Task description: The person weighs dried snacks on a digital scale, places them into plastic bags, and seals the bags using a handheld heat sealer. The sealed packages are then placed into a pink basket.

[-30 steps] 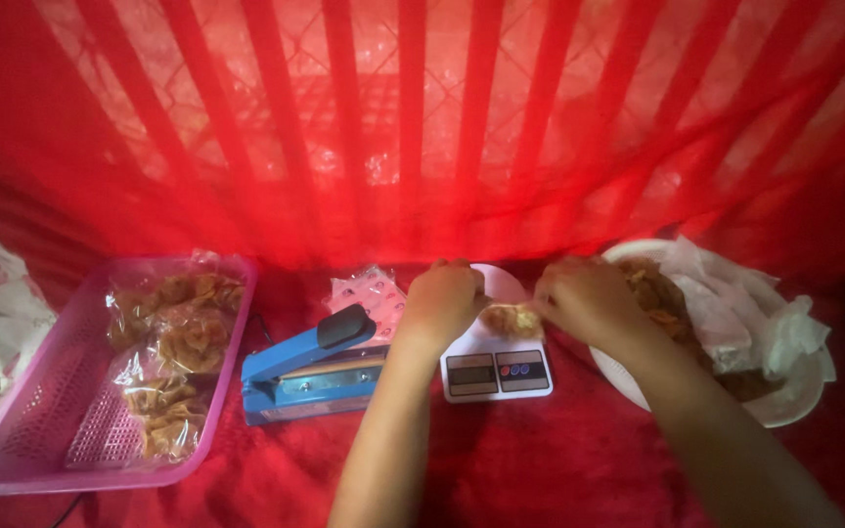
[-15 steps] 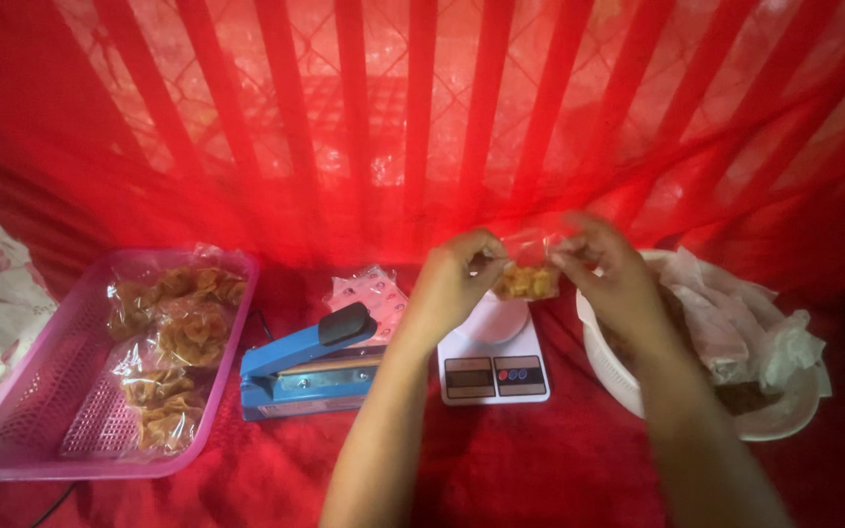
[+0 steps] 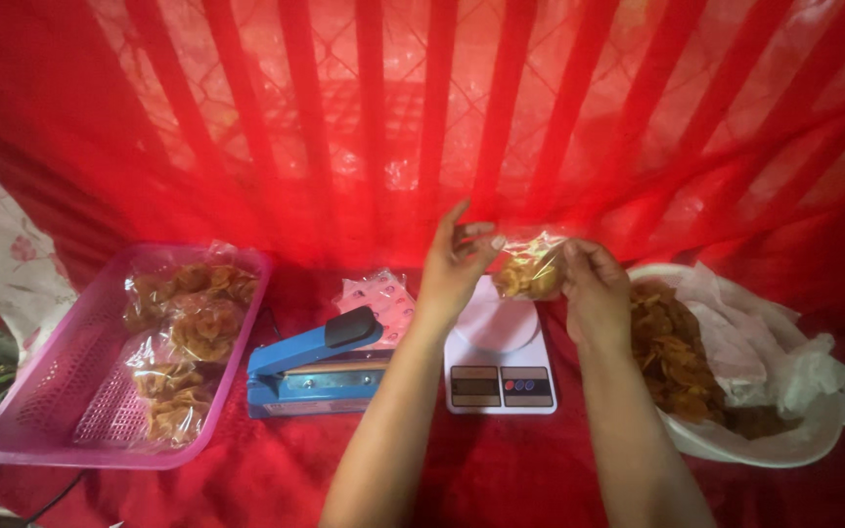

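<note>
**Small clear bag of chips held up between both hands above a kitchen scale**

The small clear bag of chips (image 3: 530, 271) hangs in the air just above the round platform of a white digital scale (image 3: 498, 357), gripped from either side. The left hand (image 3: 454, 269) pinches the bag's left upper edge between thumb and fingertips, with the other fingers lifted and fanned upward. The right hand (image 3: 594, 288) pinches the bag's right edge, fingers curled in around the plastic. Both forearms reach up from the bottom of the view.

Nearest the viewer, a red cloth (image 3: 276, 479) covers the desk. On it sits the scale, its display panel facing the viewer. Just left of the scale lies a blue heat sealer (image 3: 315, 374) with a black handle tip. Behind the sealer rests a stack of small flat packets (image 3: 376, 293).

At far left, a pink plastic basket (image 3: 46, 411) holds several filled clear bags of chips (image 3: 188, 332). At right, a white bowl (image 3: 784, 445) lined with white plastic holds a loose heap of brown chips (image 3: 672, 347), close to the right forearm.

Farthest back, a red curtain (image 3: 422, 108) with darker vertical stripes fills the upper view.
</note>
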